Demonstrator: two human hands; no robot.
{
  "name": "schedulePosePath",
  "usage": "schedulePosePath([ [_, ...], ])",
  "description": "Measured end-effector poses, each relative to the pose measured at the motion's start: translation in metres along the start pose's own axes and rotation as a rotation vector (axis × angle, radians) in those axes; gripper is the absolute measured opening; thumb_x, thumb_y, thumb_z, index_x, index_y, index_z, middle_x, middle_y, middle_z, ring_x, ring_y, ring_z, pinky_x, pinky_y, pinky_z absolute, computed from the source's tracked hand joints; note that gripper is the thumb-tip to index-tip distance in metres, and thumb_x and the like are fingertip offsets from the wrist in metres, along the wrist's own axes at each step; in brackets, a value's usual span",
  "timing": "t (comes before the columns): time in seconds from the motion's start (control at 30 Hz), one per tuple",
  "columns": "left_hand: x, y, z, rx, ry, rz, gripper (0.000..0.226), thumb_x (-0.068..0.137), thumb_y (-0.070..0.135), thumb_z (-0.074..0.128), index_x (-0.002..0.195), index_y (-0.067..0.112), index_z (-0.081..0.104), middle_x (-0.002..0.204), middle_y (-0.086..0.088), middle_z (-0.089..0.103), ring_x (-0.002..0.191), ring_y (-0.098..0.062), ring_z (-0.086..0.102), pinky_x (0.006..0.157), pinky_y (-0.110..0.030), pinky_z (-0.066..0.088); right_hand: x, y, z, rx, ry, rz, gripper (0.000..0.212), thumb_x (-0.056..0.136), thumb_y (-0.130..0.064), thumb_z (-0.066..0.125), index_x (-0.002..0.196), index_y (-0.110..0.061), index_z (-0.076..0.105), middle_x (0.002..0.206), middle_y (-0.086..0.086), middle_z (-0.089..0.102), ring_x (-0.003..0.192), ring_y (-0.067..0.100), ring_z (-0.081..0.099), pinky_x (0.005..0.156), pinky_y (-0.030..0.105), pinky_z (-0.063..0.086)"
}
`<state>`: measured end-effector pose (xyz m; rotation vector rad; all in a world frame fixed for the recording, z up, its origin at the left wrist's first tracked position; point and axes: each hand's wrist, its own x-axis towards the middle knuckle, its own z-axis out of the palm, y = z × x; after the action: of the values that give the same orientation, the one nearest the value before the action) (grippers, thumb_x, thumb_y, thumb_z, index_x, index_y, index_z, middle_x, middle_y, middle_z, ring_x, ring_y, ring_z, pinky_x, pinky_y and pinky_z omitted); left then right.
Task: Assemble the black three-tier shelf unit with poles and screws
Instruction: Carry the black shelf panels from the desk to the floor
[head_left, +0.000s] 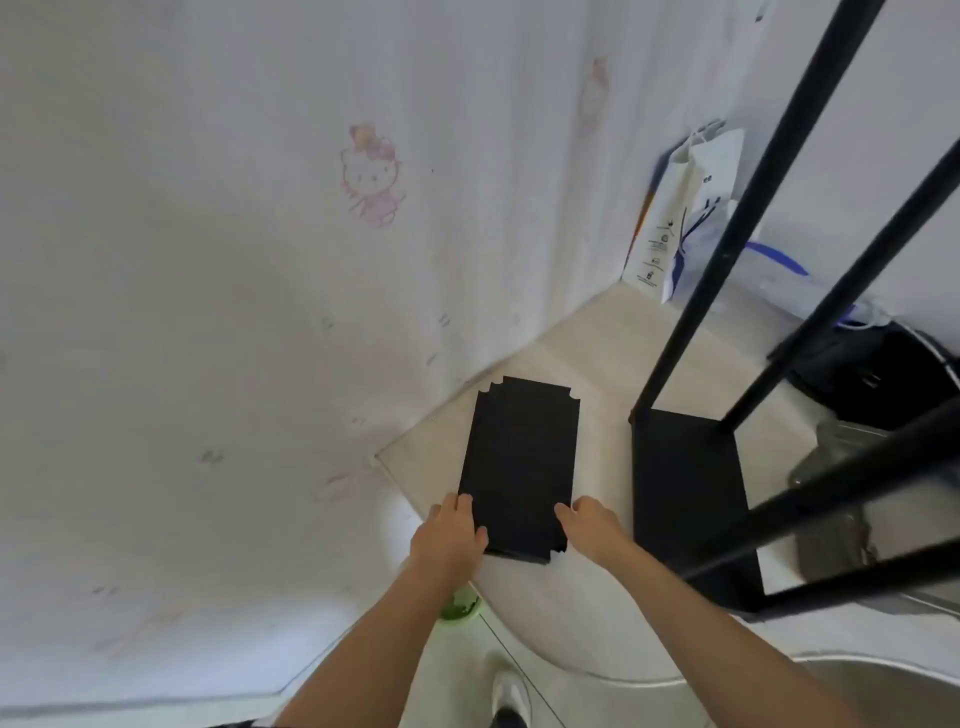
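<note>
Shelf board (519, 457), black w/ notched corners, lies over the pale floor (587, 353) near the wall (208, 260), long side running away from the person. L hand (449, 535) grips its near left edge, thumb on top. R hand (592, 525) grips the near right edge. Part-built shelf unit (685, 483) w/ black poles (753, 218) stands just beside it on the right, not touching.

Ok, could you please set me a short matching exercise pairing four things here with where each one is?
Things: 1 loose black board; 2 white bag; 3 black poles; 4 green object.
Places: A held at its near end by the left hand and right hand; B leaning against the far wall; C partly hidden under the left arm; D standing on the bottom shelf, at right.
Pairs: 1-A, 2-B, 3-D, 4-C.
</note>
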<state>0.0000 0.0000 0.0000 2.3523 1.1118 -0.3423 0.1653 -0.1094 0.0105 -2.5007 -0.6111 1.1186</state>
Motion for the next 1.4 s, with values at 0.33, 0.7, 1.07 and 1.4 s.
schedulePosePath([
  [0.33,0.064,-0.013,-0.002,-0.377,-0.095,-0.204,0.050,0.104,0.036,0.050,0.142,0.004,0.042,0.138,-0.013,0.044,0.123,-0.031,0.052,0.106,-0.043,0.045,0.030,-0.022,0.012,0.210,-0.107,0.274,0.046,0.106,-0.035,0.040,0.136,0.000,0.045,0.130,0.016,0.055,0.114,0.031,0.056,0.091,0.037,0.052],
  [0.7,0.081,-0.025,0.013,-0.718,-0.132,-0.359,0.058,0.093,0.043,0.067,0.139,0.015,0.045,0.130,-0.008,0.046,0.121,-0.031,0.052,0.107,-0.050,0.046,0.036,-0.029,0.028,0.416,-0.057,0.452,0.062,0.101,-0.045,0.051,0.146,-0.006,0.032,0.144,0.015,0.043,0.128,0.030,0.048,0.106,0.041,0.046],
  [1.07,0.082,-0.034,-0.010,-0.843,-0.053,-0.170,0.050,0.093,0.039,0.070,0.128,0.031,0.035,0.119,0.008,0.056,0.101,-0.012,0.059,0.079,-0.024,0.053,0.004,-0.056,0.046,0.502,0.092,0.349,0.053,0.097,-0.039,0.059,0.131,-0.007,0.032,0.130,0.012,0.052,0.111,0.025,0.057,0.094,0.038,0.054],
  [1.4,0.064,-0.044,-0.017,-0.767,0.054,0.014,0.064,0.093,0.038,0.071,0.148,0.025,0.041,0.133,0.005,0.058,0.119,-0.017,0.058,0.097,-0.034,0.055,-0.026,-0.053,0.072,0.706,0.161,0.158,0.076,0.095,-0.029,0.066,0.150,-0.022,0.014,0.146,0.006,0.044,0.130,0.025,0.050,0.106,0.040,0.048],
])
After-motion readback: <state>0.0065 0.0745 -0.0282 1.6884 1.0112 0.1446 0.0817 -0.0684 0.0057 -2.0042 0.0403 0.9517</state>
